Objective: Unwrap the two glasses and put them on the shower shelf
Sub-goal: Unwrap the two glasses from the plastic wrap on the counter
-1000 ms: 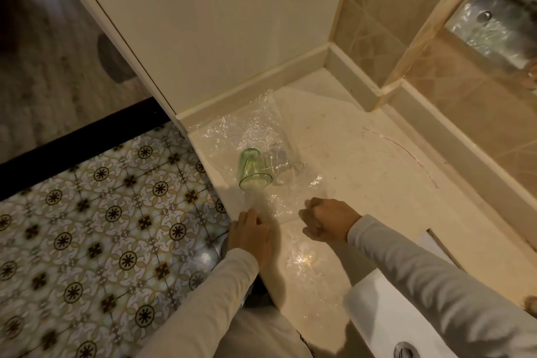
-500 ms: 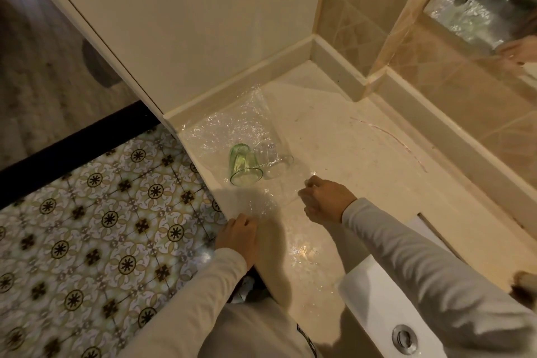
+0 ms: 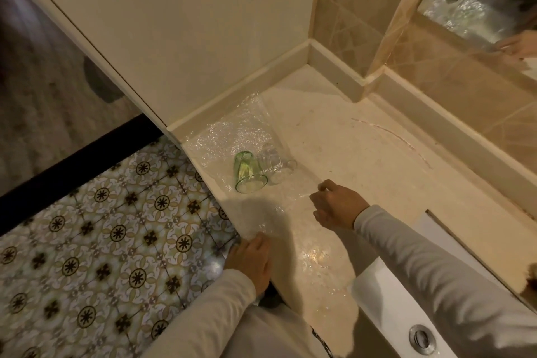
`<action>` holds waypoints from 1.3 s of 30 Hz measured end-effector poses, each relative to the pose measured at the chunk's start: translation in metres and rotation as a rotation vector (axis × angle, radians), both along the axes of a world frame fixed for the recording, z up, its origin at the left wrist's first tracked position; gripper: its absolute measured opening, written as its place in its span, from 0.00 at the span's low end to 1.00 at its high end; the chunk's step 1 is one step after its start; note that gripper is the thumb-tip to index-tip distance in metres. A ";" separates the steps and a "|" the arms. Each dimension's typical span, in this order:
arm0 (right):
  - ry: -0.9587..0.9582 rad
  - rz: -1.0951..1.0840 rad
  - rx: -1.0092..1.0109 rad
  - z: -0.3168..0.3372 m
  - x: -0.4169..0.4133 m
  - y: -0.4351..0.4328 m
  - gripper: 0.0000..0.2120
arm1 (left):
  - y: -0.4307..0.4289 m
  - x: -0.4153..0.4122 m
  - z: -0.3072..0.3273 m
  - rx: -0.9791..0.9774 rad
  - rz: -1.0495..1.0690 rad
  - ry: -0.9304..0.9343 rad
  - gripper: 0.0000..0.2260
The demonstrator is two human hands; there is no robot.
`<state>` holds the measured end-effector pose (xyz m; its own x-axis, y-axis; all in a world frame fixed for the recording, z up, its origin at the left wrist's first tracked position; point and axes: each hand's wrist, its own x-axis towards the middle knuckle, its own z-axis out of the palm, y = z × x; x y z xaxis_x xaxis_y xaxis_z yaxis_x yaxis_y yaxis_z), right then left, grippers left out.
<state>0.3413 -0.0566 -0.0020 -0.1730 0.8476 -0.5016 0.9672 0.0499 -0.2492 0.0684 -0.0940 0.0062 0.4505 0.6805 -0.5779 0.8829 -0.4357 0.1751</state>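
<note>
Fingers of the left hand press a near corner of the bubble wrap onto the marble tabletop's edge, likely anchoring it; the right hand, just beyond, pinches the wrap's other near edge, probably to spread it flat. Past both hands, on the wrap, lie the green glass and, touching it, the clear glass, both on their sides, uncovered. Patterned floor tiles run left of the wrap; beige wall tiles rise behind.

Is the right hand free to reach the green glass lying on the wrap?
Probably yes. The right hand pinches the plastic wrap close beside the green glass, nothing lies between them; it would need to release the wrap first.
</note>
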 end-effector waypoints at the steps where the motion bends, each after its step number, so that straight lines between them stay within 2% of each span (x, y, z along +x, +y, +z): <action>1: 0.013 -0.037 0.004 0.001 0.000 -0.003 0.16 | 0.004 -0.001 0.004 0.015 -0.014 -0.028 0.18; 5: 0.133 -0.287 0.006 -0.001 -0.003 -0.012 0.15 | 0.042 -0.003 0.022 0.108 0.110 -0.353 0.12; 8: 0.313 -0.648 0.018 0.001 -0.017 -0.014 0.19 | 0.100 -0.001 0.043 0.276 0.170 -0.547 0.14; 10: 0.425 -0.890 0.034 0.006 -0.033 -0.017 0.16 | 0.138 0.002 0.055 0.372 0.173 -0.624 0.14; 12: 0.511 -1.090 0.056 0.009 -0.053 -0.021 0.12 | 0.173 0.003 0.058 0.263 0.236 -0.578 0.11; 14: 0.588 -1.268 0.076 0.015 -0.076 -0.024 0.08 | 0.202 0.002 0.052 0.134 0.291 -0.484 0.14; 18: 0.699 -1.527 0.134 0.020 -0.121 -0.021 0.10 | 0.235 -0.001 0.035 -0.025 0.250 -0.417 0.16; 22: 0.694 -1.603 0.133 0.019 -0.149 -0.012 0.12 | 0.251 -0.009 0.022 -0.084 0.133 -0.360 0.17; 29: 0.628 -1.713 0.127 0.012 -0.172 -0.003 0.17 | 0.270 -0.017 0.012 -0.240 0.113 -0.331 0.17; 35: 0.624 -1.744 0.141 0.012 -0.185 -0.001 0.21 | 0.272 -0.022 0.001 -0.363 0.180 -0.344 0.18; 39: 0.672 -1.780 0.150 0.012 -0.188 -0.002 0.23 | 0.267 -0.018 0.005 -0.452 0.268 -0.423 0.20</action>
<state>0.1530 -0.0590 0.0104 0.7154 0.2614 -0.6480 -0.3253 -0.6962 -0.6399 0.0501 0.1728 0.0108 0.5501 0.5328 -0.6430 0.7654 -0.0136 0.6435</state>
